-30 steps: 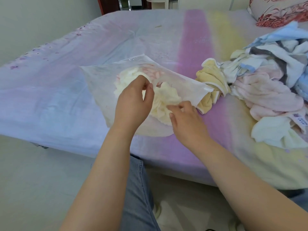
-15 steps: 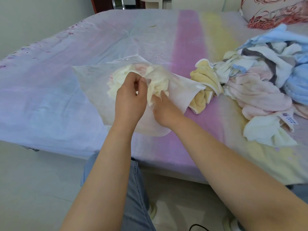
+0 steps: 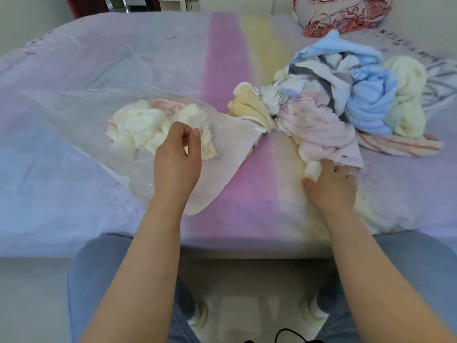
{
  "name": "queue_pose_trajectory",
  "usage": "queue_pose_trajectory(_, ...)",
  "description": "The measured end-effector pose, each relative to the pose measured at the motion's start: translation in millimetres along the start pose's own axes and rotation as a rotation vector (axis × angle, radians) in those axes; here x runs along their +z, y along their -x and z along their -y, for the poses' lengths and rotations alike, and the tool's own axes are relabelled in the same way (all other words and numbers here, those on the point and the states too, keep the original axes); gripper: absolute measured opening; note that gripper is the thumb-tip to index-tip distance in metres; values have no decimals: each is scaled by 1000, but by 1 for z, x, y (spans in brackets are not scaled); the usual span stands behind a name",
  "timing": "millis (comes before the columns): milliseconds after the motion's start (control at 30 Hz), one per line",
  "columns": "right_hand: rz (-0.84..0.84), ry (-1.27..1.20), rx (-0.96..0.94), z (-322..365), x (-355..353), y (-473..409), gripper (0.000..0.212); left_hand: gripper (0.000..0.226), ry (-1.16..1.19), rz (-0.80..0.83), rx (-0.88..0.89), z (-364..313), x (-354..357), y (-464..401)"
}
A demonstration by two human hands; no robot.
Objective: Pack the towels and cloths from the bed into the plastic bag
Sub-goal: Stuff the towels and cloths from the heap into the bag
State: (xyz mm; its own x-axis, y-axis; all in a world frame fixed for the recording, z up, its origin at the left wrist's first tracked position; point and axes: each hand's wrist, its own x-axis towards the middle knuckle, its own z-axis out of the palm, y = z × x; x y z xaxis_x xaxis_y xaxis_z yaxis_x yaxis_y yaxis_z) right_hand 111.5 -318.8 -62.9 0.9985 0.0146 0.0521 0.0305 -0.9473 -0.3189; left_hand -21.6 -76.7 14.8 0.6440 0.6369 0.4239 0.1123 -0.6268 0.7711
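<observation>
Pinching the mouth of the clear, crinkled plastic bag (image 3: 81, 112) between thumb and fingers, my left hand (image 3: 176, 157) holds it on the left half of the pastel striped bed (image 3: 222, 58); cream and pink-striped cloths (image 3: 143, 127) bulge pale through its film. Toward the bed's right edge, my right hand (image 3: 331, 186) grips the near corner of a soft pink towel (image 3: 319, 129), lowest of the tangled heap of blue, white and yellow towels (image 3: 358, 95).
</observation>
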Motion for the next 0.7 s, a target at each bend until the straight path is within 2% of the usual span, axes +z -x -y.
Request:
queue_pose_trajectory(100,-60,-115,-37,2,1,1,33,18,1,-4,1,-2,-1,2)
queue_pose_trajectory(200,-3,-303,-177,21,-10,17,29,18,4,-10,0,-3,-1,3)
queue_pose_trajectory(267,114,-482,-291,46,-21,41,24,18,7,-12,5,-4,-2,3)
queue_pose_trajectory(367,379,-684,-498,81,-34,75,21,17,12,-17,-2,-5,-3,2)
queue_pose_trajectory(433,499,-676,-575,94,-36,87,20,17,15,-25,-1,-4,-5,0)
queue_pose_trajectory(567,572,-466,-572,97,-21,86,32,19,24,-16,1,1,-10,-2)
queue_pose_trajectory(600,515,-493,-533,97,-20,83,35,19,21,-10,2,2,-11,-1)
queue_pose_trajectory(667,170,-576,-446,101,-24,67,38,20,17,1,3,3,-12,-1)
queue_pose_trajectory(700,7,-541,-421,102,-26,53,46,20,18,3,4,2,-13,0)
